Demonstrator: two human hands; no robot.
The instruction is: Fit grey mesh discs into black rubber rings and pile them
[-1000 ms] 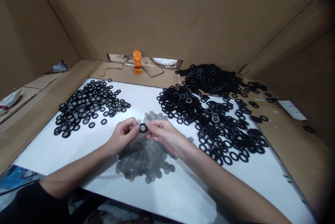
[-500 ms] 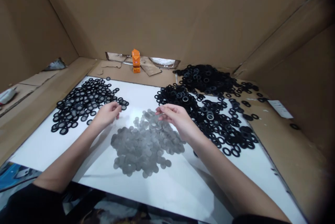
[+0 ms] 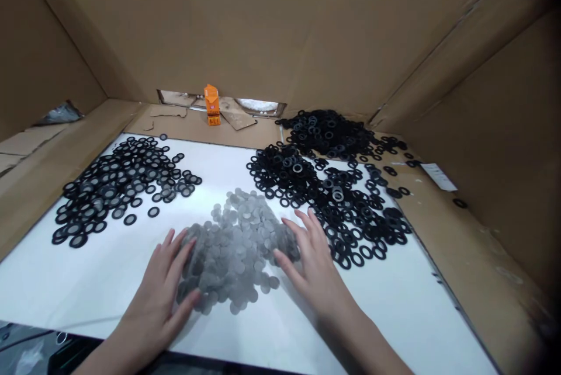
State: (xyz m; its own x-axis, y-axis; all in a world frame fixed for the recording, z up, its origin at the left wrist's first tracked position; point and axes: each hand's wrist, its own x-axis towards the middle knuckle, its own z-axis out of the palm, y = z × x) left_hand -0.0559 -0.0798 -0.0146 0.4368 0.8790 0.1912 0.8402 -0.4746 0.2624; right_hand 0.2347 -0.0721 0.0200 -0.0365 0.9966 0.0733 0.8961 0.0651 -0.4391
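Observation:
A heap of small grey translucent discs (image 3: pixel 236 252) lies mid-board, between my two hands. At its left edge, my left hand (image 3: pixel 164 287) has its fingers spread and touches or hovers just over the outer discs. On the opposite edge is my right hand (image 3: pixel 313 264), fingers also apart, with nothing held. Black rings (image 3: pixel 363 211) are strewn in a large pile beyond and to the right of my right hand. Farther left sits a group of black rings with grey centres (image 3: pixel 118 182).
The white board (image 3: pixel 245 340) rests inside cardboard walls (image 3: pixel 245 30). An orange carton (image 3: pixel 212 105) stands at the back by a slot in the cardboard. A second mound of black rings (image 3: pixel 328 132) lies behind the board, and a white label (image 3: pixel 438 177) is at the right.
Both hands have come down and nearer to me, from above the board to the sides of the disc heap. Their pinched fingers have opened. The view has shifted slightly.

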